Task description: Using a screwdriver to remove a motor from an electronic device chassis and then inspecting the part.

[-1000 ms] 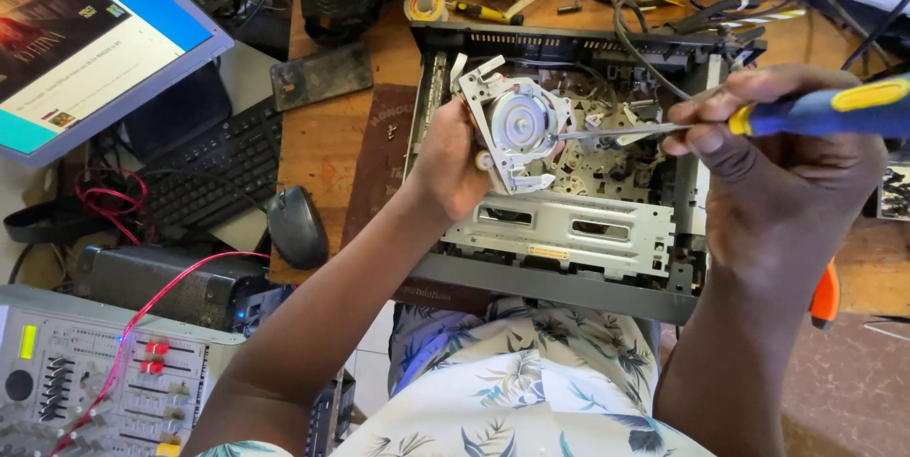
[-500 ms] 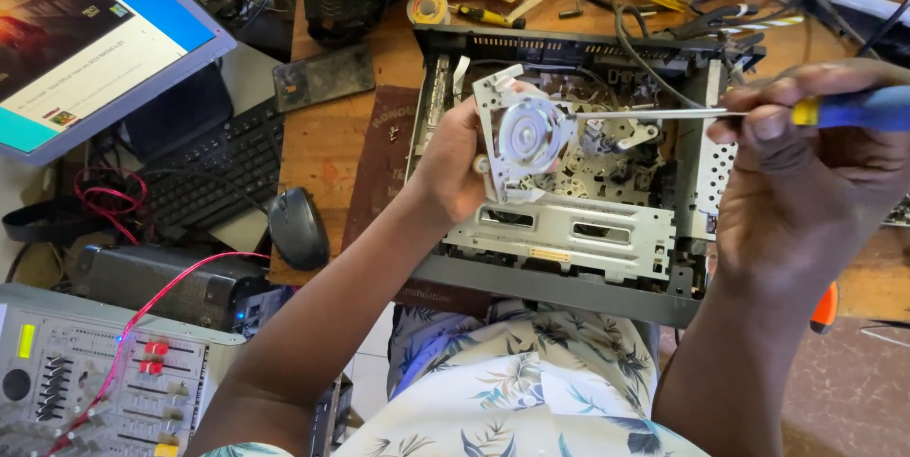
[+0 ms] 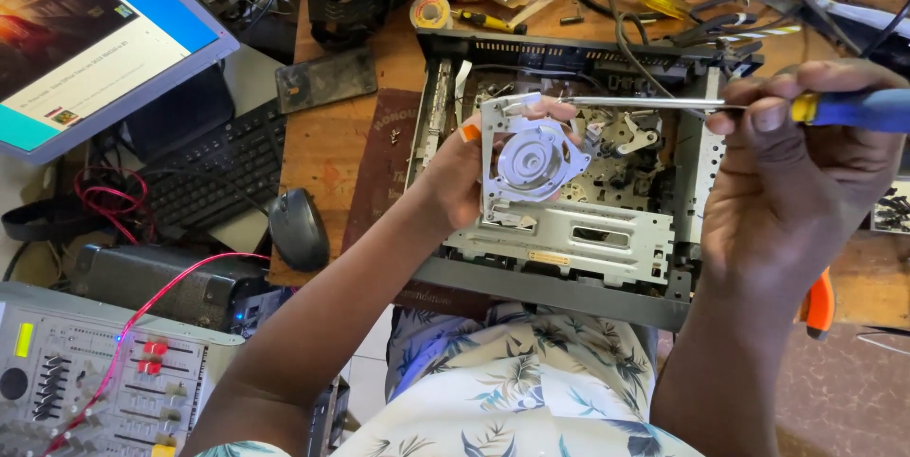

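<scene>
The left hand point(image 3: 455, 173) gripped a metal bracket with a round hub point(image 3: 531, 161), holding it up over the opened player point(image 3: 569, 239) on the worktop point(image 3: 327, 149). The right hand point(image 3: 806, 182) was closed around a blue-and-yellow screwdriver point(image 3: 844, 108), its shaft level and its tip near the bracket's top edge.

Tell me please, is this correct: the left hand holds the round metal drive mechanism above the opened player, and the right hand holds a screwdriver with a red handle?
Not quite. In the head view the screwdriver in the right hand has a blue handle with a yellow collar, not red. The rest is correct: the left hand holds the round metal drive mechanism above the opened player.
</scene>
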